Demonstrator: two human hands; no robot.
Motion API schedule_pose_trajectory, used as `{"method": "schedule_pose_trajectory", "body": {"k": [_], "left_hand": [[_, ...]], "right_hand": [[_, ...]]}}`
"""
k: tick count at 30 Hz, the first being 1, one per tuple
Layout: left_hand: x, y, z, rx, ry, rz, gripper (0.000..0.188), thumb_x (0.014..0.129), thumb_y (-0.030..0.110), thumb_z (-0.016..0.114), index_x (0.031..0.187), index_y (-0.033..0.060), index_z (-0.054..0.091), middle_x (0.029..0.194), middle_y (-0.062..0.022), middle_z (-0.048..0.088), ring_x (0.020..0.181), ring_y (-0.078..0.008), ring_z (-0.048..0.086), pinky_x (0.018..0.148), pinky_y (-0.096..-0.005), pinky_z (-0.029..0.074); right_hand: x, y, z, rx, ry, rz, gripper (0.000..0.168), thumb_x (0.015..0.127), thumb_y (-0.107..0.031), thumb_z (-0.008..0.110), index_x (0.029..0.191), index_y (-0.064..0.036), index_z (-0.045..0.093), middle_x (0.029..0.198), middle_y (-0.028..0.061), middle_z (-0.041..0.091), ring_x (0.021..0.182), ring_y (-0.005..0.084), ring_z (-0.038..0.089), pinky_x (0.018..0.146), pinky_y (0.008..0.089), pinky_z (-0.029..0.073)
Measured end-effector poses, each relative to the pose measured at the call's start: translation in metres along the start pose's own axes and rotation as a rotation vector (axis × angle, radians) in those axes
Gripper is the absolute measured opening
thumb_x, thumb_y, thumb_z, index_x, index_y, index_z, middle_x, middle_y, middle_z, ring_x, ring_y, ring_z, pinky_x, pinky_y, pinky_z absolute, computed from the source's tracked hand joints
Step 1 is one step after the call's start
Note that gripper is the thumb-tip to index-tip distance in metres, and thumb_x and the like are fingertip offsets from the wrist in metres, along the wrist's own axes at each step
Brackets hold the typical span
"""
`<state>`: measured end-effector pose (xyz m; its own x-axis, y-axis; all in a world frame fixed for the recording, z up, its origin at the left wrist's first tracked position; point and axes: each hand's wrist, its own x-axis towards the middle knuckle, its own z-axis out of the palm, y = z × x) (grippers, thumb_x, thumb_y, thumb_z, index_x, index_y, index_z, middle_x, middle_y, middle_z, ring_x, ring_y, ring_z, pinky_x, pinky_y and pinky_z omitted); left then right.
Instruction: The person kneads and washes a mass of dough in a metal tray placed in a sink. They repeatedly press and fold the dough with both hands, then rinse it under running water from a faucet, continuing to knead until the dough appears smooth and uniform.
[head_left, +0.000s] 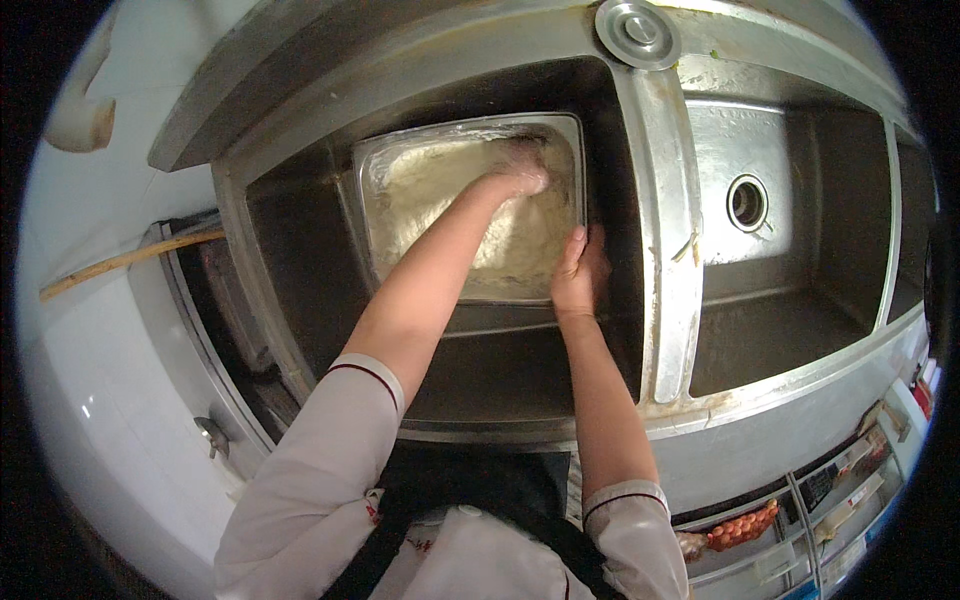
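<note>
A rectangular metal pan (581, 150) stands in the left basin of a stainless-steel sink. It holds a pale, wet mass (427, 202) that looks like dough or batter. My left hand (529, 176) is partly sunk in this mass near the pan's far right corner; its fingers are blurred and mostly hidden. Beside the near right corner, my right hand (581, 274) grips the pan's rim, with the thumb at the edge and the fingers outside.
A metal divider (667, 225) separates the basins, with a round metal lid (639, 34) at its far end. The right basin (750, 277) has a drain (748, 202). A wooden stick (131, 262) juts out at left. Shelves at lower right hold a red net bag (742, 525).
</note>
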<state>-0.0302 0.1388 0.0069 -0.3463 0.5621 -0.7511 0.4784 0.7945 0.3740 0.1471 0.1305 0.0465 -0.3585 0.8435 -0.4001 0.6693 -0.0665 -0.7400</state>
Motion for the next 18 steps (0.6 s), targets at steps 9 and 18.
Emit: {"method": "schedule_pose_trajectory", "body": {"k": [9, 18], "left_hand": [[-0.072, -0.008, 0.041, 0.281, 0.052, 0.287, 0.042, 0.067, 0.014, 0.056, 0.105, -0.0029, 0.055, 0.115, -0.0269, 0.047, 0.116, -0.0375, 0.039, 0.101, -0.0427, 0.026], [-0.108, -0.078, 0.027, -0.011, 0.680, 0.036, 0.074, 0.068, 0.039, 0.068, 0.124, 0.0007, 0.039, 0.129, -0.0264, 0.033, 0.121, -0.0365, 0.031, 0.102, -0.0440, 0.023]], "right_hand": [[0.002, 0.005, 0.000, -0.043, 0.034, -0.083, 0.062, 0.088, -0.050, 0.030, 0.114, 0.005, 0.044, 0.104, 0.0295, 0.052, 0.096, 0.0451, 0.050, 0.081, 0.0448, 0.041], [0.002, 0.011, 0.005, -0.071, 0.083, -0.103, 0.060, 0.088, -0.048, 0.031, 0.112, 0.006, 0.045, 0.103, 0.0304, 0.052, 0.095, 0.0450, 0.050, 0.081, 0.0435, 0.041]]}}
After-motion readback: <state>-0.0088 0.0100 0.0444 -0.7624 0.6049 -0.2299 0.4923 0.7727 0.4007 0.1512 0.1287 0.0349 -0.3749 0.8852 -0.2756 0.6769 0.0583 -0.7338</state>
